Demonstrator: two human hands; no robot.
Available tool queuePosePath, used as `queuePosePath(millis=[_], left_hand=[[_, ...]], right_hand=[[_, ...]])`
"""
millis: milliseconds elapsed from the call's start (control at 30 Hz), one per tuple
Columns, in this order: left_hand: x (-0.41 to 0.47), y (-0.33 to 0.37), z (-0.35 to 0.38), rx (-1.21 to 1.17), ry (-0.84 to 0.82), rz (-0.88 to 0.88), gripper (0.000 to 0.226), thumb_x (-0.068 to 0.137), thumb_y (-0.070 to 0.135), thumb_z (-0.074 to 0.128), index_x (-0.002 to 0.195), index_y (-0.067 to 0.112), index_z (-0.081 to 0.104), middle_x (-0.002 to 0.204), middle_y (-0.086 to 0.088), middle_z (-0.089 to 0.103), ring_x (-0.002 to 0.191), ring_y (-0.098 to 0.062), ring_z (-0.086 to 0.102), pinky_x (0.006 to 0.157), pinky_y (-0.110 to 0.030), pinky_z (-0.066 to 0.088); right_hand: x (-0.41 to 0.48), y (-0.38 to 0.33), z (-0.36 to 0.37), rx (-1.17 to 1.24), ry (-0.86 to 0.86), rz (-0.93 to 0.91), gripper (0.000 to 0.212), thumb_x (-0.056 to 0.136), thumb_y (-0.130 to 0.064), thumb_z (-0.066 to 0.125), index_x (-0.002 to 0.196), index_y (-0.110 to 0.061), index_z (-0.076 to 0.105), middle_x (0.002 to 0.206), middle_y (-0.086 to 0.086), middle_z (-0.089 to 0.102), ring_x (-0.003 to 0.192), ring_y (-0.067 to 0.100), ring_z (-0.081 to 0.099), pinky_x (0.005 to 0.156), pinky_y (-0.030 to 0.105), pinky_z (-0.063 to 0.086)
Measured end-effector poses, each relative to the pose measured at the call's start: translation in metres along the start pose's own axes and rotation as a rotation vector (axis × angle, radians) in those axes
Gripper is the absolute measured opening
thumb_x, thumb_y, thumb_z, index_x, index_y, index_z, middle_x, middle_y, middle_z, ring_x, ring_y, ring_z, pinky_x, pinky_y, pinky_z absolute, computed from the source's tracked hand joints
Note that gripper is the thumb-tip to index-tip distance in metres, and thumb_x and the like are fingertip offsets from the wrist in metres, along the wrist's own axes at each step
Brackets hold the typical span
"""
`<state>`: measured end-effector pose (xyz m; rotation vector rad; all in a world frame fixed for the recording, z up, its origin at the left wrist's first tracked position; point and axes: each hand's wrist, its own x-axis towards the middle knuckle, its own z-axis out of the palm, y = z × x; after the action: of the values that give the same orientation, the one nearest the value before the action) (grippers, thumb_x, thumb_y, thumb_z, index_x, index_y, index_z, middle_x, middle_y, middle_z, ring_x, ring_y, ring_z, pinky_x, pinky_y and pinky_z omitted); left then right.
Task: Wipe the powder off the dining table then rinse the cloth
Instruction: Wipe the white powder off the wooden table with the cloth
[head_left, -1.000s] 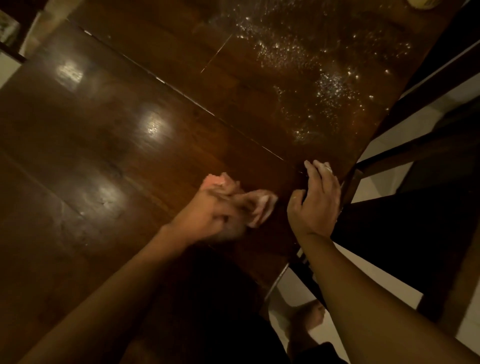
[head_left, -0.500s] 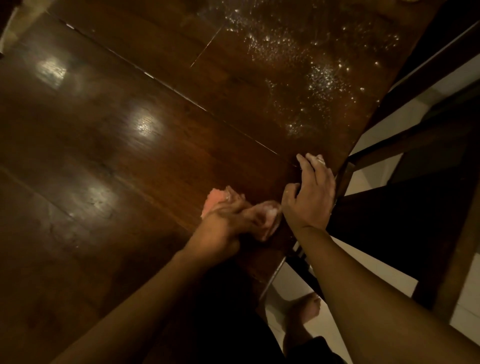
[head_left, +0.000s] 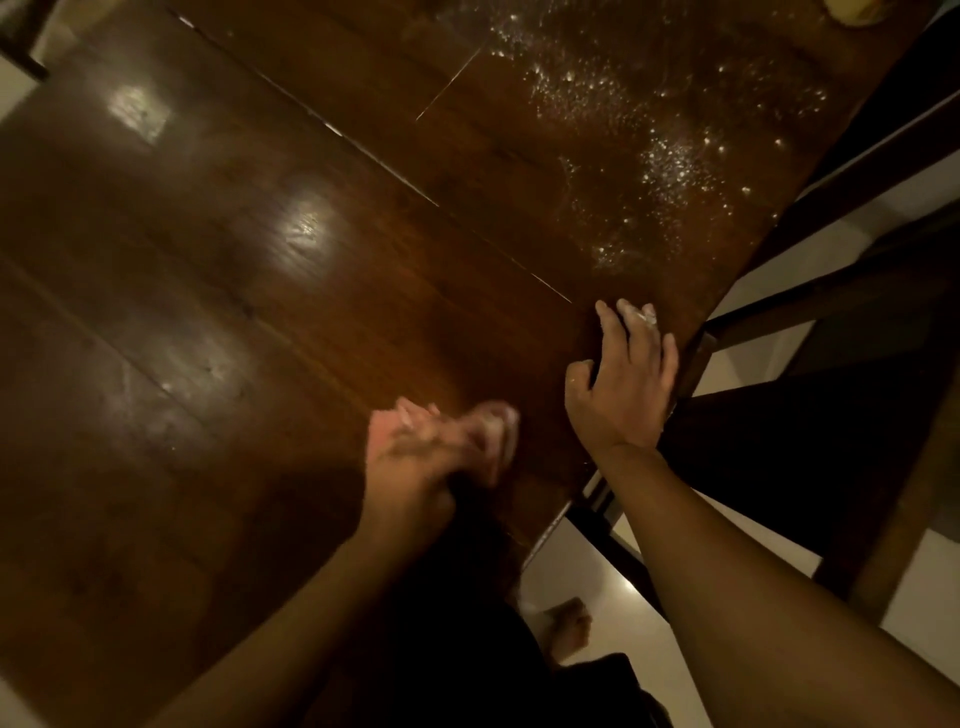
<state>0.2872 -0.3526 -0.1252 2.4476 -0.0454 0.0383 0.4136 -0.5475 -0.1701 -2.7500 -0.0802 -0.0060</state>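
Note:
A dark wooden dining table (head_left: 218, 291) fills most of the view. White powder (head_left: 634, 135) is scattered over its far right part. My left hand (head_left: 415, 462) is blurred and shut on a pink cloth (head_left: 384, 431), pressed on the tabletop close to the near edge. My right hand (head_left: 623, 379) lies flat on the table's right edge with its fingers spread and powder on the fingertips; it holds nothing.
A dark wooden chair (head_left: 831, 395) stands against the table's right side on a pale tiled floor (head_left: 582, 571). My bare foot (head_left: 571, 623) shows below the table edge. A yellowish object (head_left: 852, 13) sits at the far right corner.
My left hand with the cloth swept right towards my right hand and has now come back a little to the left. My right hand has stayed on the table edge.

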Motion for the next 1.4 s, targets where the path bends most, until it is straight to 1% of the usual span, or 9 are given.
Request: queuePosePath(millis=[133,267,400,633,800,933,1067,1200,1400], left_hand=[[-0.010,-0.012,-0.013,-0.047,-0.187,0.189,0.037,0.070,0.007,0.047,0.083,0.024,0.078,0.108,0.005,0.073,0.109,-0.005,0.058,0.099,-0.012,0.037],[0.030,-0.038,-0.016,-0.124,0.101,-0.224,0.039,0.082,-0.004,0.063,0.104,0.025,0.076,0.121,0.007,0.067,0.120,-0.007,0.056,0.110,-0.033,0.040],[0.094,-0.006,0.002,-0.010,0.220,-0.403,0.049,0.088,-0.006,0.053,0.123,0.023,0.067,0.136,-0.003,0.059,0.132,-0.023,0.049,0.110,-0.019,0.019],[0.130,0.065,0.073,0.178,-0.375,-0.013,0.085,0.088,0.007,0.047,0.156,0.030,0.000,0.163,0.003,-0.012,0.148,-0.027,-0.019,0.117,-0.056,-0.011],[0.134,0.063,0.092,0.220,-0.398,0.129,0.085,0.086,0.000,0.044,0.156,0.029,0.005,0.164,0.002,-0.006,0.148,-0.024,-0.014,0.119,-0.053,-0.008],[0.190,0.074,0.100,0.148,-0.421,0.019,0.092,0.079,-0.011,0.042,0.155,0.032,0.016,0.164,0.005,-0.005,0.150,-0.025,-0.013,0.118,-0.060,-0.002],[0.232,0.114,0.118,0.172,-0.285,-0.137,0.084,0.086,-0.006,0.044,0.156,0.026,0.012,0.164,-0.001,-0.006,0.150,-0.029,-0.011,0.117,-0.049,-0.009],[0.208,0.118,0.130,0.119,-0.140,-0.101,0.072,0.085,0.004,0.047,0.151,0.027,0.032,0.163,-0.002,0.017,0.145,-0.028,0.018,0.120,-0.045,0.014],[0.133,0.104,0.096,0.036,0.040,-0.163,0.072,0.086,-0.010,0.053,0.145,0.029,0.044,0.157,0.004,0.031,0.146,-0.016,0.026,0.123,-0.043,0.011]], right_hand=[[-0.002,-0.001,-0.008,-0.036,-0.105,-0.001,0.066,0.086,-0.031,0.038,0.152,-0.021,0.035,0.158,0.005,0.033,0.152,0.024,0.015,0.123,0.052,0.013],[0.014,0.000,-0.035,-0.078,-0.331,-0.022,0.065,0.091,-0.037,0.050,0.152,-0.024,0.033,0.157,0.006,0.032,0.150,0.026,0.021,0.116,0.053,0.026],[0.036,0.005,-0.080,0.058,-0.529,-0.068,0.061,0.091,-0.039,0.055,0.148,-0.026,0.041,0.153,0.004,0.037,0.143,0.024,0.031,0.112,0.049,0.038],[0.049,0.042,-0.178,-0.030,-0.385,-0.192,0.053,0.092,-0.029,0.055,0.143,-0.040,0.043,0.139,-0.001,0.056,0.136,0.022,0.041,0.114,0.048,0.038],[0.066,0.084,-0.227,-0.333,-0.245,-0.148,0.060,0.093,-0.039,0.056,0.149,-0.038,0.033,0.156,0.011,0.036,0.150,0.033,0.015,0.120,0.059,0.014],[0.078,0.111,-0.230,-0.287,-0.191,-0.128,0.057,0.091,-0.035,0.059,0.146,-0.027,0.044,0.155,0.016,0.031,0.149,0.035,0.011,0.116,0.059,0.023],[0.079,0.121,-0.216,-0.280,-0.177,-0.205,0.061,0.085,-0.042,0.062,0.142,-0.027,0.047,0.152,0.018,0.028,0.147,0.038,0.012,0.114,0.062,0.026],[0.084,0.134,-0.215,-0.257,-0.196,-0.309,0.057,0.080,-0.040,0.061,0.135,-0.028,0.050,0.150,0.014,0.031,0.147,0.039,0.013,0.112,0.068,0.022],[0.088,0.143,-0.218,-0.187,-0.212,-0.425,0.064,0.068,-0.041,0.059,0.130,-0.027,0.054,0.141,0.019,0.041,0.148,0.044,0.011,0.109,0.078,0.013]])
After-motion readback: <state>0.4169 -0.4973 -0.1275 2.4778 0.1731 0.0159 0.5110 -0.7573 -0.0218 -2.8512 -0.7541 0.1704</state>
